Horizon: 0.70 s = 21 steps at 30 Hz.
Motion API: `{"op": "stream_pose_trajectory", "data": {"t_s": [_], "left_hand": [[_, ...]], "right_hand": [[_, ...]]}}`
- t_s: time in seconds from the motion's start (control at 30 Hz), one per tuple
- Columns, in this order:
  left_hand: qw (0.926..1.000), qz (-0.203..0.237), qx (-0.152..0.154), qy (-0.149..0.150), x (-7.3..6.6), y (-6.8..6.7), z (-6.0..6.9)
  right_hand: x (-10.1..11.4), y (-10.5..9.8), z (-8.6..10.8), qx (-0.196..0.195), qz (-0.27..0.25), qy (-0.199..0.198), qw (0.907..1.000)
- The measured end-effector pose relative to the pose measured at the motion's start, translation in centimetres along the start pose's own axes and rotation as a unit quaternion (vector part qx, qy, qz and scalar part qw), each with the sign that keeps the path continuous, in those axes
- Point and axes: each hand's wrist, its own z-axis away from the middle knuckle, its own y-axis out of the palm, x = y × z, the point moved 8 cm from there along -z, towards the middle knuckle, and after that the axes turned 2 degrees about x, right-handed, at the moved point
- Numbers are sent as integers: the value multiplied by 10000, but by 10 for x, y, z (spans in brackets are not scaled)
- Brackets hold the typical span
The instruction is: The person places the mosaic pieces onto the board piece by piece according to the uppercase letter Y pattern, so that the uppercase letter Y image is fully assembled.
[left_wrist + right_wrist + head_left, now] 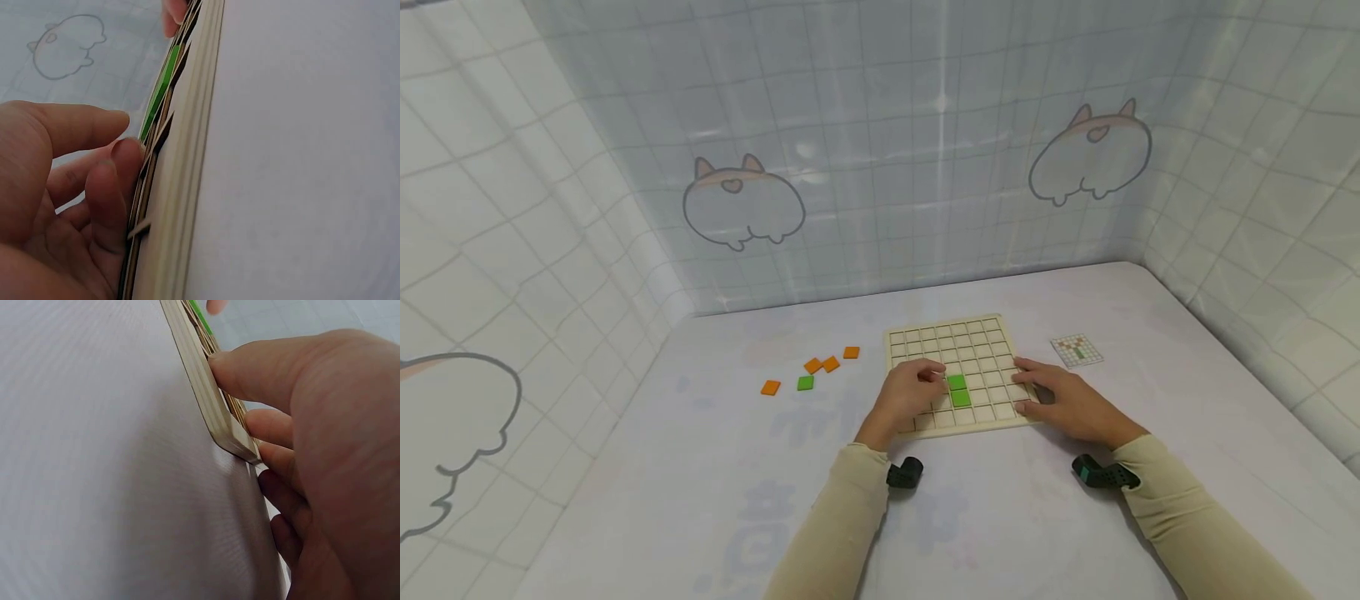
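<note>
A pale wooden grid board [985, 346] lies on the table, with two green square tiles [960, 397] set in neighbouring cells near its middle. Over the board's left part, just beside these tiles, is my left hand [908, 392]. In the left wrist view its fingers bend loosely, a gap shows between thumb and index fingertip, and nothing is held. My right hand [1075, 404] rests on the board's right edge. Seen from the right wrist, the thumb [262, 372] touches the board near its front corner and other fingers lie along the side.
Left of the board lie several loose orange tiles [813, 365] and one green tile [805, 382]. A small card [1077, 350] printed with a coloured grid pattern lies to the right. Tile-patterned curtains [880, 167] stand behind and at both sides of the table.
</note>
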Motion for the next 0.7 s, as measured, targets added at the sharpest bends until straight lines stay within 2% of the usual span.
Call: {"op": "stream_pose_trajectory", "data": {"t_s": [0.2,0.3,0.37,0.43,0.53,0.6,0.7], "left_hand": [[9992,397,68,-1,0,-3,3],[9951,972,147,-41,5,-4,3],[9894,1438,199,-105,9,-4,2],[9801,1960,240,-187,13,-5,2],[9690,2445,219,-297,16,-10,5],[9651,2590,131,-353,17,-15,7],[9647,2599,-38,-420,22,-25,9]], "right_hand": [[0,0,0,-15,-64,-6,10000],[-1,1,0,23,-65,29,10000],[-2,2,0,43,-51,62,10000],[-3,3,0,59,-69,86,9999],[-4,3,0,61,-72,122,9999],[-4,3,-1,61,-60,138,9999],[-4,2,-1,44,-36,156,9999]]}}
